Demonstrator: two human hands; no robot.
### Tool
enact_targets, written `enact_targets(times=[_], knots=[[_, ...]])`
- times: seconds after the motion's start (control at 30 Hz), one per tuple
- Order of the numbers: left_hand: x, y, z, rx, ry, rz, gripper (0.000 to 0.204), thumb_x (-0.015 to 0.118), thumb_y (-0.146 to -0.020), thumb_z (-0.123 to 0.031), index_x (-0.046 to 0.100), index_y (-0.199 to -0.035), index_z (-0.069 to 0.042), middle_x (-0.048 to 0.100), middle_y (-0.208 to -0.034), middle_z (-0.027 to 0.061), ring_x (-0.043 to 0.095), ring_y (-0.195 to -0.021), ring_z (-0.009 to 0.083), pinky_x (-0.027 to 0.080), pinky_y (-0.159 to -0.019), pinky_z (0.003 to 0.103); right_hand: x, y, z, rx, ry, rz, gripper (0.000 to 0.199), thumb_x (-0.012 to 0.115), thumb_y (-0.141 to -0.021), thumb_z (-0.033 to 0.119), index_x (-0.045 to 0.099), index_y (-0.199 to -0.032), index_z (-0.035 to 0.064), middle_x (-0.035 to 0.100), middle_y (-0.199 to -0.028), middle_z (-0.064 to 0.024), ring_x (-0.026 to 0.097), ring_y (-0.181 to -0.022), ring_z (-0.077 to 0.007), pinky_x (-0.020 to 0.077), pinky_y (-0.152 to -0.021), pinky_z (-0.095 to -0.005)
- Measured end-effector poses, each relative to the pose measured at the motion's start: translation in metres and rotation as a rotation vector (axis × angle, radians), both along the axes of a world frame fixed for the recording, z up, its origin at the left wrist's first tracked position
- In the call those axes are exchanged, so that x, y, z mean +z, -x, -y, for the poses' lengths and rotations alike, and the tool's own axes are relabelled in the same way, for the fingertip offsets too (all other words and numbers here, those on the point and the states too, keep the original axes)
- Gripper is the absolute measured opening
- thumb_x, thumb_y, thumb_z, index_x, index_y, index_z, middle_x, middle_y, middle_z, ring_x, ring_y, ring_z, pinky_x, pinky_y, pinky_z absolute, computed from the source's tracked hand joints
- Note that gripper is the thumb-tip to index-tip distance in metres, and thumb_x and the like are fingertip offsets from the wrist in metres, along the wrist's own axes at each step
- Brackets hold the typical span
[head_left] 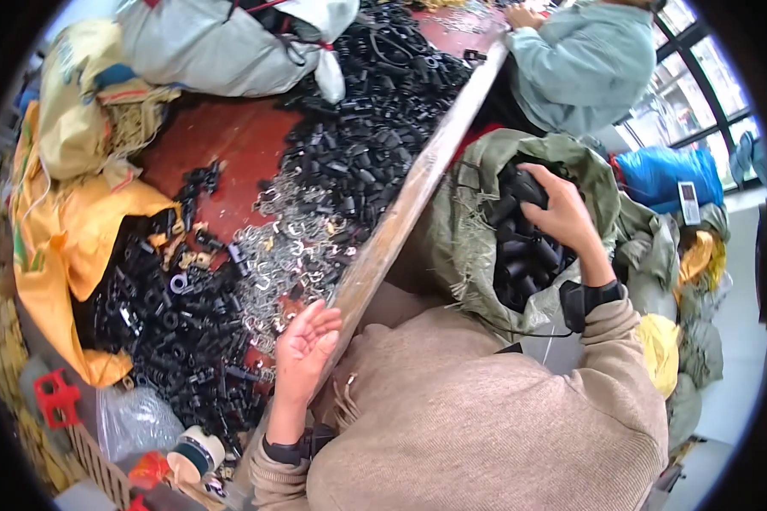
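Observation:
My right hand (561, 209) is over the mouth of a green woven sack (469, 196), its fingers closed round a smooth black plastic piece (533, 187). More black plastic pieces (520, 264) fill the sack below it. At the wooden edge board of the table, my left hand (302, 345) is turned palm up with fingers apart and nothing in it. Closest to that hand is a spread of small silvery wire clips (273, 264) on the red tabletop (230, 128).
A long wooden board (400, 209) edges the table. Black parts are heaped at the far side (392, 102) and spill from a yellow sack (102, 230) at left. A white tub (196, 451) stands near left. Another person (584, 64) works at far right.

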State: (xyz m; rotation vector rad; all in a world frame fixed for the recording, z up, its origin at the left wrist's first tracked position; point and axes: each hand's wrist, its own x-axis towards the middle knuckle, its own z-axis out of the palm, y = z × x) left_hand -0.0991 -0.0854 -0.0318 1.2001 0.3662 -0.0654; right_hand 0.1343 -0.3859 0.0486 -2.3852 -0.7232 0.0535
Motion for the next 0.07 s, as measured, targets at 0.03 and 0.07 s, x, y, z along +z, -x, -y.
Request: enact_targets(times=[0.03, 0.07], knots=[[-0.001, -0.003, 0.001, -0.019, 0.014, -0.01, 0.053, 0.058, -0.075, -0.008, 0.033, -0.122, 0.001, 0.049, -0.11, 0.0139, 0.049, -0.099, 0.0202, 0.038, -0.087, 0.029, 0.0, -0.003, 0.025, -0.095, 0.241, -0.026, 0.049, 0.056, -0.061, 0.007, 0.047, -0.109, 0.0057, 0.056, -0.092, -0.0156, 0.056, -0.084, -0.0224, 0.0418, -0.075, -0.0278], [-0.002, -0.007, 0.002, -0.035, 0.028, -0.021, 0.053, 0.058, -0.075, -0.008, 0.033, -0.122, 0.001, 0.049, -0.11, 0.0141, 0.05, -0.099, 0.0208, 0.038, -0.087, 0.029, -0.003, -0.006, 0.05, -0.187, 0.481, -0.059, 0.049, 0.056, -0.061, 0.008, 0.047, -0.109, 0.0066, 0.055, -0.094, -0.0166, 0.057, -0.083, -0.0241, 0.0422, -0.075, -0.0287]])
